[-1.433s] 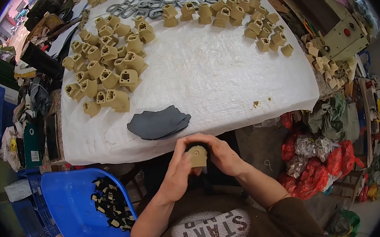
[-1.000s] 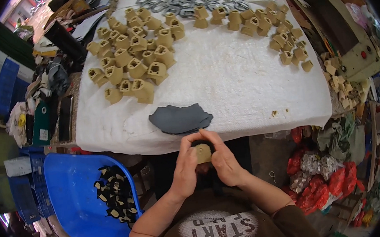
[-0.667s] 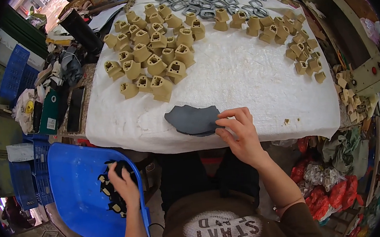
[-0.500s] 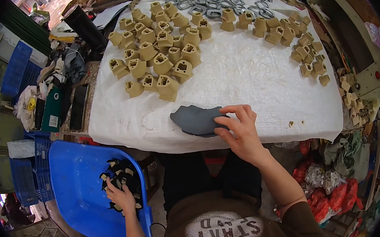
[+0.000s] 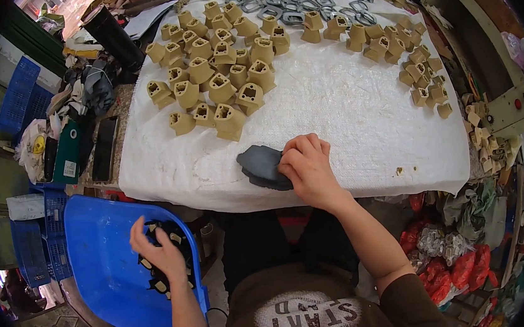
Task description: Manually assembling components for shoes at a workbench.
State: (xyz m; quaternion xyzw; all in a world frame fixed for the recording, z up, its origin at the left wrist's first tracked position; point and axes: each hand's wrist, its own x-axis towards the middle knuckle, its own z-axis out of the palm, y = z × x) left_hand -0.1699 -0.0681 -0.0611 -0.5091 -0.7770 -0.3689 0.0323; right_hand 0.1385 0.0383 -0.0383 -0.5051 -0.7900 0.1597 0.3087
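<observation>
Sheets (image 5: 261, 165) of thin, dark grey material are lying in a small overlapping pile near the front edge of the white-covered surface (image 5: 359, 122). The right hand (image 5: 308, 168) is pressing in at their right end; its fingers, parted a moment ago, are now bending together and pinching that edge, and the pile is looking narrower, apparently bunching under the grip. Whether they are taking one sheet or several, I cannot tell.

Left of the surface, the left hand (image 5: 162, 252) is hovering over a blue basin (image 5: 89, 268). Its thumb and fingers, lower among the dark-and-tan pieces (image 5: 160, 285) just before, are now spreading wide and appearing to hold nothing. Neither hand is holding the tan block that both were cupping earlier, so the work seems to be centring on the grey sheets, with the left hand being free.

Farther out, tan hollow blocks (image 5: 221, 90) are standing in a crowded group beyond the sheets, more (image 5: 418, 73) are clustering at the right, and grey rings (image 5: 294, 23) are lying heaped toward the far end.
</observation>
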